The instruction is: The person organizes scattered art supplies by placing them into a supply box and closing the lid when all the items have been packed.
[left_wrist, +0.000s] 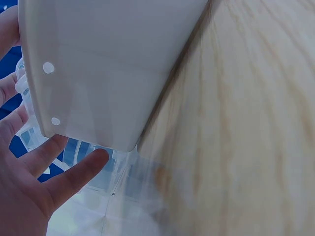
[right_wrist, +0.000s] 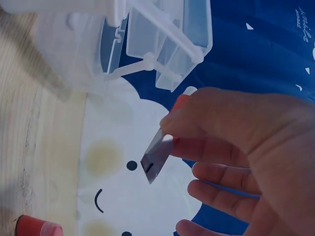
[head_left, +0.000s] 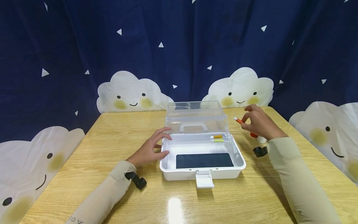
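Note:
My right hand [head_left: 258, 123] pinches a small carving knife [head_left: 238, 120] between thumb and index finger, raised to the right of a white box. Its handle is orange-red with a white end, and a slanted metal blade [right_wrist: 156, 158] shows in the right wrist view. The white storage box [head_left: 202, 175] stands with its clear lid [head_left: 195, 109] raised. My left hand [head_left: 151, 149] rests at the box's left side, fingers spread over the rim. In the box's clear tray lie an orange-handled tool [head_left: 217, 136] and a yellow-green-handled tool [head_left: 218, 140].
A dark flat panel [head_left: 204, 161] lies on the box floor, and the front latch [head_left: 204, 179] hangs down. Behind my right hand is a red-and-white object [head_left: 261, 139], partly hidden. A blue cloud-patterned curtain [head_left: 179, 37] borders the wooden table [head_left: 126, 124].

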`<state>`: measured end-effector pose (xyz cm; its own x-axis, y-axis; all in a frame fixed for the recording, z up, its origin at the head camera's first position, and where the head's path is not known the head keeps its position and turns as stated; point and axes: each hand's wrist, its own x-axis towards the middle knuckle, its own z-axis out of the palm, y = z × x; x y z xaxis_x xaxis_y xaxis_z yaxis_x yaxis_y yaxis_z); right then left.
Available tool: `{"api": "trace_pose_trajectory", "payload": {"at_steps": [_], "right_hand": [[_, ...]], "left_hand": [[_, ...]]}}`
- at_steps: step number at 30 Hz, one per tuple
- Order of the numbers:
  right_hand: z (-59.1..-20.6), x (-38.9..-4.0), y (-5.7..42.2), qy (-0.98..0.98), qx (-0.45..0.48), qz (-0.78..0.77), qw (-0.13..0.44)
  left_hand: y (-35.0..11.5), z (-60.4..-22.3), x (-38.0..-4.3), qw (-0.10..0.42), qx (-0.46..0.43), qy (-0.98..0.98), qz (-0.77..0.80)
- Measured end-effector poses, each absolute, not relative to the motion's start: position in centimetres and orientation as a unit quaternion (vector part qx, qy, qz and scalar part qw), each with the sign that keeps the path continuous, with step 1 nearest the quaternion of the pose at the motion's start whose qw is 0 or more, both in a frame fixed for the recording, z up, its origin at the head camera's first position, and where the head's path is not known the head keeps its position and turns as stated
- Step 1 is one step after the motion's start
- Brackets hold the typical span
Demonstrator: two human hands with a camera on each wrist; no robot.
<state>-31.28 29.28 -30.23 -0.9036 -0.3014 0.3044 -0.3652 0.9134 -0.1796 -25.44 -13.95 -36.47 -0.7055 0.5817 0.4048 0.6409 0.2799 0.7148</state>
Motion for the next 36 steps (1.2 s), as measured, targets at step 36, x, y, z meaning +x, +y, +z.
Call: {"api": "trace_pose_trajectory", "payload": {"at_steps": [36], "right_hand": [[-29.0, -29.7, 26.5, -0.953, 0.231, 0.127, 0.153]], "left_hand": [[-14.0, -36.4, -25.4, 0.032, -0.375, -0.805, -0.459]]}}
